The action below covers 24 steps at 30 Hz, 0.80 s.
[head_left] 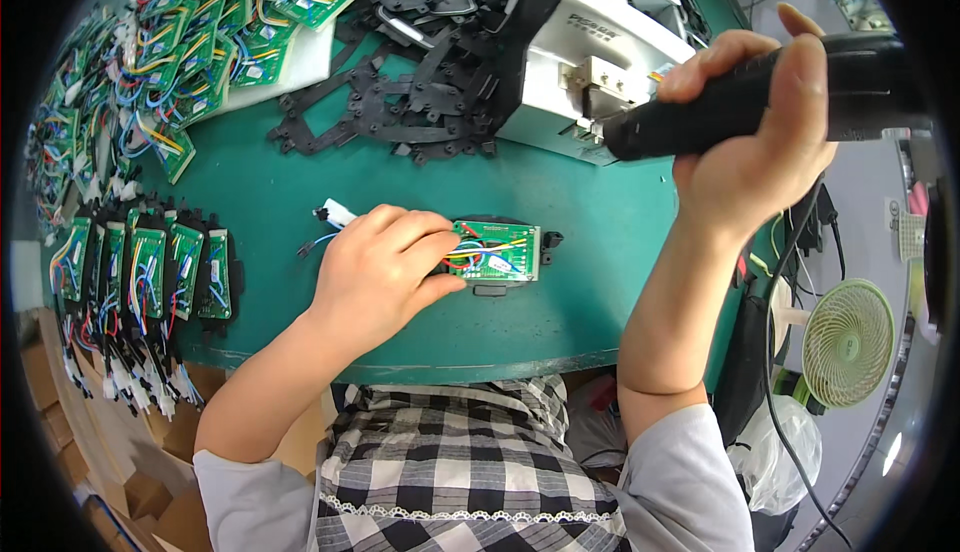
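Note:
My left hand [378, 270] rests on the mat with fingers curled and closed over the left end of a green circuit board [515, 264], which carries coloured wires. Beneath the board a black plastic frame [489, 291] shows at its edges. White and black connectors [338, 214] stick out past that hand on its far left side. My right hand [750, 137] is wrapped around a black electric screwdriver [690, 130], held nearly level with its nose pointing left. That nose is at the front of a white screw feeder [560, 102]; whether they touch I cannot tell.
Black plastic frames [425, 102] lie heaped at the back. Many wired green boards [190, 47] are piled at far left, partly on white foam [310, 57]. Several framed boards [147, 262] stand in a row at left. A green fan [848, 344] and dark cable [775, 392] are at right.

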### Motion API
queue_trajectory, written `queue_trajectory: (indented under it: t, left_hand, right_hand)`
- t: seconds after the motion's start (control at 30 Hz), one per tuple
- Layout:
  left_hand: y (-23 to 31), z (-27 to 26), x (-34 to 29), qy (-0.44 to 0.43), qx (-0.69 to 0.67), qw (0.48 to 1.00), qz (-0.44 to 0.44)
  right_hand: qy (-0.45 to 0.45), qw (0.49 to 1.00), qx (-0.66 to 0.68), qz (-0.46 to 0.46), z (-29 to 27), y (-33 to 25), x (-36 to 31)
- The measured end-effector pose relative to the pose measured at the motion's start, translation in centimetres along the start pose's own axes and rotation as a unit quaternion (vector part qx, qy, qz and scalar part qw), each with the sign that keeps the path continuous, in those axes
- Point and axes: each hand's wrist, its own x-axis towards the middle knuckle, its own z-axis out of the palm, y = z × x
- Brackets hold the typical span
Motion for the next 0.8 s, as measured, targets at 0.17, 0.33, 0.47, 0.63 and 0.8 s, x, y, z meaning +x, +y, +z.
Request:
queue_trajectory:
  t: [0.17, 0.33, 0.47, 0.63, 0.8]
  left_hand:
    - [-0.2, 0.2, -0.1, 0.007, 0.004, 1.000, 0.014]
    - [-0.3, 0.0, -0.2, -0.003, 0.007, 1.000, 0.011]
    - [-0.4, 0.1, -0.1, 0.000, -0.001, 1.000, 0.016]
    - [-0.3, -0.2, 0.0, -0.011, 0.006, 1.000, 0.008]
    - [-0.1, -0.3, 0.1, -0.015, 0.007, 1.000, 0.007]
  right_hand:
    - [-0.025, 0.979, 0.167, 0.114, 3.7, -1.3, -4.0]
    - [-0.118, 0.982, 0.105, 0.106, 5.3, 0.2, -5.4]
    - [-0.115, 0.986, 0.084, 0.087, 5.8, 0.7, -5.8]
    - [-0.149, 0.982, 0.107, 0.033, 6.2, 1.6, -6.3]
    - [-0.186, 0.973, 0.132, 0.026, 6.0, 1.7, -6.8]
